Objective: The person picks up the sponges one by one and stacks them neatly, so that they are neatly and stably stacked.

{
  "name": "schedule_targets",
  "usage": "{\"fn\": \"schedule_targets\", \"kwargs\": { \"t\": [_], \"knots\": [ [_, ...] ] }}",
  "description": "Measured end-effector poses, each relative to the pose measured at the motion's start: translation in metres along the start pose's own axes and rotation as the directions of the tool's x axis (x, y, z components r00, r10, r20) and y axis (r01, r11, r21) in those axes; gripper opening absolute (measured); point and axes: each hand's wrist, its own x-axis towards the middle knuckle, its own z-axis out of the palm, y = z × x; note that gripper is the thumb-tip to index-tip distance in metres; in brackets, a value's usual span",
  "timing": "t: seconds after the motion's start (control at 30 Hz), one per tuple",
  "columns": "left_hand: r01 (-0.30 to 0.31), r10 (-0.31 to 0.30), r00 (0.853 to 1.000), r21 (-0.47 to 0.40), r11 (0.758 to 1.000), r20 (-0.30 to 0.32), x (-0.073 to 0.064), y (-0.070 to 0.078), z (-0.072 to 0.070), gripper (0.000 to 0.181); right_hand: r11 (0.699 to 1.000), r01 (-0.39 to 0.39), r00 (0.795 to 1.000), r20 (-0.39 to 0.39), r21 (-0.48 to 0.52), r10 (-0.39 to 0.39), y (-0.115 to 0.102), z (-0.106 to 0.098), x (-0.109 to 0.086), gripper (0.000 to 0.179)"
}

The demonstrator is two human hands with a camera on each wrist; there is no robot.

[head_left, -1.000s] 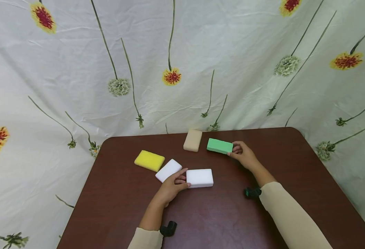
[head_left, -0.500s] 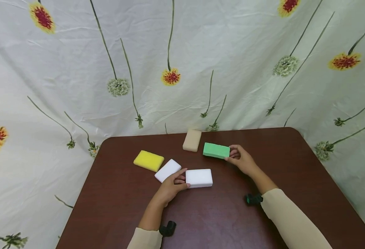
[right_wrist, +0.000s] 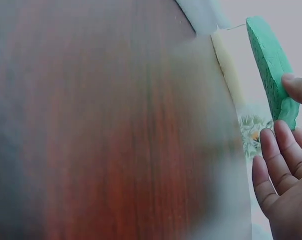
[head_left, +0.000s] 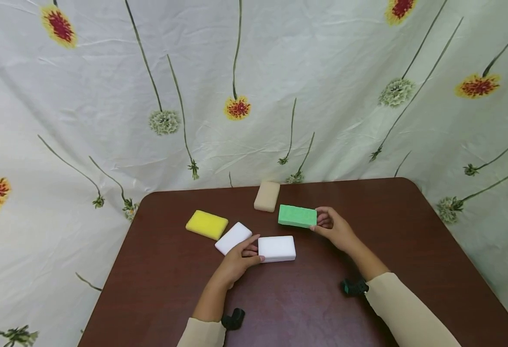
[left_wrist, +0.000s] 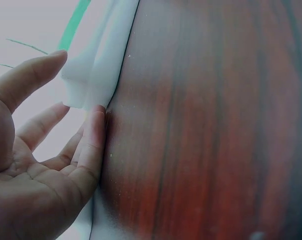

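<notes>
My left hand [head_left: 235, 264] grips the left end of a white sponge [head_left: 277, 247] on the table, thumb at its near corner and index finger at its far one. A seam along the side of this white block [left_wrist: 93, 70] shows in the left wrist view. Farther back and to the right, my right hand [head_left: 333, 227] pinches the right end of a green sponge [head_left: 297, 216]. In the right wrist view the green sponge [right_wrist: 270, 65] is raised off the table, between thumb and fingers. Another white sponge [head_left: 233, 238] lies slanted, partly behind the left hand.
A yellow sponge [head_left: 207, 224] lies at the left, close to the slanted white one. The beige sponge [head_left: 267, 196] sits near the far edge of the brown table [head_left: 167, 289]. A flowered cloth [head_left: 345, 86] hangs behind the table.
My right hand has brought the green sponge nearer and a little left, toward the white sponge in the left hand. The left hand has kept its place.
</notes>
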Motion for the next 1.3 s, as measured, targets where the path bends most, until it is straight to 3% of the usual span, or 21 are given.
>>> {"fn": "schedule_targets", "kwargs": {
  "t": [0.8, 1.3],
  "knots": [
    [-0.007, 0.007, 1.0, -0.016, 1.0, 0.009, -0.001, 0.001, 0.0, 0.069, 0.991, 0.132, 0.99, 0.037, 0.029, -0.133, -0.025, 0.024, -0.031, 0.057],
    [-0.008, 0.009, 1.0, -0.028, 1.0, 0.02, 0.002, -0.004, 0.0, 0.071, 0.993, 0.117, 0.986, 0.121, 0.011, -0.117, -0.027, 0.04, -0.04, 0.057]
  ]
}}
